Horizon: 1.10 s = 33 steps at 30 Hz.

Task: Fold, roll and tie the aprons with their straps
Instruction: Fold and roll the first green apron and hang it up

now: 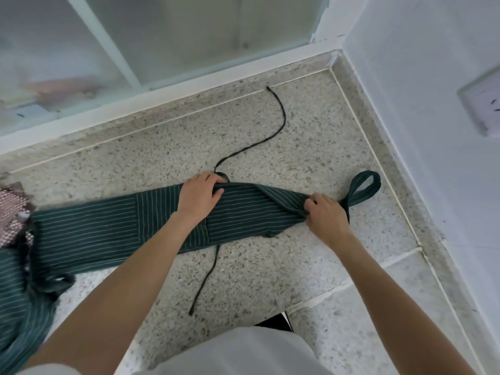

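A dark green apron with thin white stripes (89,226) lies folded into a long band across the speckled floor. My left hand (201,192) grips its far folded edge near the middle. At the narrow right end my right hand (323,209) pinches the bunched cloth. The neck loop (364,186) sticks out just past that hand. One dark waist strap (278,123) snakes away from the apron toward the window. A second strap (207,280) trails toward me.
More green striped cloth (19,299) is heaped at the lower left, beside a pink dotted fabric (12,209). A glass sliding window (121,50) runs along the far side. A white wall (433,117) with a socket plate (484,101) closes the right side.
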{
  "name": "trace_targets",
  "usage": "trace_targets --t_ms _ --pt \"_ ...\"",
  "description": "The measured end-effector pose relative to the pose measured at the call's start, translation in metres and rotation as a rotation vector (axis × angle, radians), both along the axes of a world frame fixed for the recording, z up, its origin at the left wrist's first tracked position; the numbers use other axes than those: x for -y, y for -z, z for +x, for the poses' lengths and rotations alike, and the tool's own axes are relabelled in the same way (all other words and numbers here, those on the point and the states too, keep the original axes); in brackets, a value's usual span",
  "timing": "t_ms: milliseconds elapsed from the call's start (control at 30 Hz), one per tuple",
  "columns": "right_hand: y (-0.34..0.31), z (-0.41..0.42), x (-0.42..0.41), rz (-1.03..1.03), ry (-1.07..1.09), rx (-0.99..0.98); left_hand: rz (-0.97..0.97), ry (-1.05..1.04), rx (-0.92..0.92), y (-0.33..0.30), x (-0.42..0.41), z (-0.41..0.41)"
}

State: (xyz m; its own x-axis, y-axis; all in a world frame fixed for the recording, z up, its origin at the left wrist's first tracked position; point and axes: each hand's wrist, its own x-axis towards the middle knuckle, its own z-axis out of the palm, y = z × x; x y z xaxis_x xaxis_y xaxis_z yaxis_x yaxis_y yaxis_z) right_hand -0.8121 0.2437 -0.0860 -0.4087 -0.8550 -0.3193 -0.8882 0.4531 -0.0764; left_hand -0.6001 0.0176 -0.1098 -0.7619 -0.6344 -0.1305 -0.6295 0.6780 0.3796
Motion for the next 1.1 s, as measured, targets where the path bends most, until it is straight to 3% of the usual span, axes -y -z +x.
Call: trace_targets --t_ms 267,400,533,667,800,967,1100 --pt "-0.030 -0.081 0.045 -0.248 0.278 0.159 -0.019 -0.074 0.028 -0.003 0.004 -0.004" --pt "-0.015 -0.100 0.057 -0.203 0.483 0.317 -0.043 -0.060 0.096 -0.002 0.013 -0.005" --pt "-0.001 -0.101 0.040 -0.139 0.535 0.448 -0.100 -0.033 0.074 0.007 0.016 -0.005" --pt "0.001 -0.098 0.025 -0.048 0.405 0.356 -0.171 -0.020 0.016 0.013 0.016 -0.003" --pt "-0.002 -0.098 0.020 0.088 0.357 0.036 -0.167 0.001 -0.053 0.012 0.010 -0.011" --pt "0.002 -0.075 0.006 -0.175 0.327 -0.158 -0.108 0.018 -0.159 -0.004 -0.009 -0.013" --pt "-0.004 0.002 0.023 -0.331 0.205 -0.051 -0.089 0.059 -0.179 -0.011 -0.031 0.031"
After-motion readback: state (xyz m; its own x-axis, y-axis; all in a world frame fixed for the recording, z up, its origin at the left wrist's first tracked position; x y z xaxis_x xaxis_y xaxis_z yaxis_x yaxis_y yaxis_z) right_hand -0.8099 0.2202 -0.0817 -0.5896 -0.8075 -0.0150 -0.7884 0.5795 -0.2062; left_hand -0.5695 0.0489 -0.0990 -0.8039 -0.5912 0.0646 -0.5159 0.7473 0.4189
